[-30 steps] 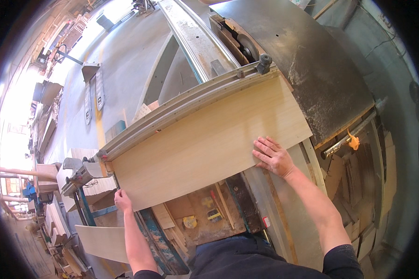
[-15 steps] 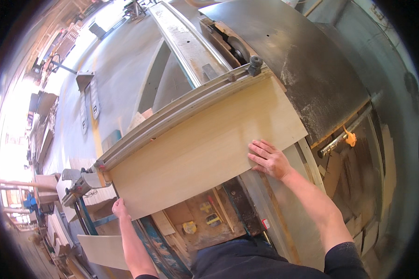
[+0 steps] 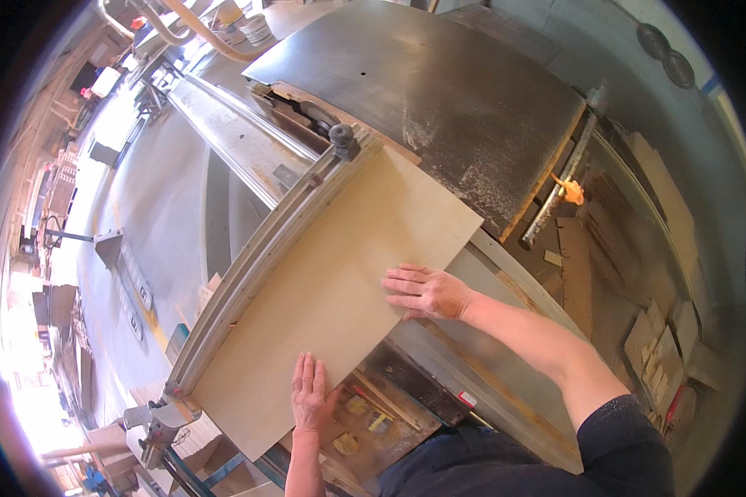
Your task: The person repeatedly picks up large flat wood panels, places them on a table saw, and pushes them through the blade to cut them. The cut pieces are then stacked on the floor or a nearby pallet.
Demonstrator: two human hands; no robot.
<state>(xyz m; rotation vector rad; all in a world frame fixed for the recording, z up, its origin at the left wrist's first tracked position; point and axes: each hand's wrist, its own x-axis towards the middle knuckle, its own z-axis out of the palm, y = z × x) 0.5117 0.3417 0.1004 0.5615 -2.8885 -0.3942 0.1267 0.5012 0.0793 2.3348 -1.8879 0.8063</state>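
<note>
A long pale plywood panel (image 3: 331, 273) lies along the metal fence (image 3: 265, 240) of a sliding table saw. My left hand (image 3: 310, 396) rests on the panel near its front edge, fingers stretched out flat and the thumb apart. Farther right, my right hand (image 3: 429, 292) lies on top of the panel by the same edge, fingers extended. Beyond the fence's far end the saw blade (image 3: 317, 118) shows in part in its slot, with a dark knob (image 3: 343, 142) on the fence beside it. The panel's far right end meets the dark steel saw table (image 3: 439, 99).
A rail with an orange clamp (image 3: 569, 190) runs along the table's right edge. Wood offcuts (image 3: 651, 356) lie at the lower right. Below the panel is a wooden shelf with yellow tape measures (image 3: 380, 422). A pallet jack (image 3: 124, 265) stands on the floor at left.
My left hand has moved from the panel's left end to flat on its top. My right hand stays on the panel. The view has turned, shifting the saw leftward.
</note>
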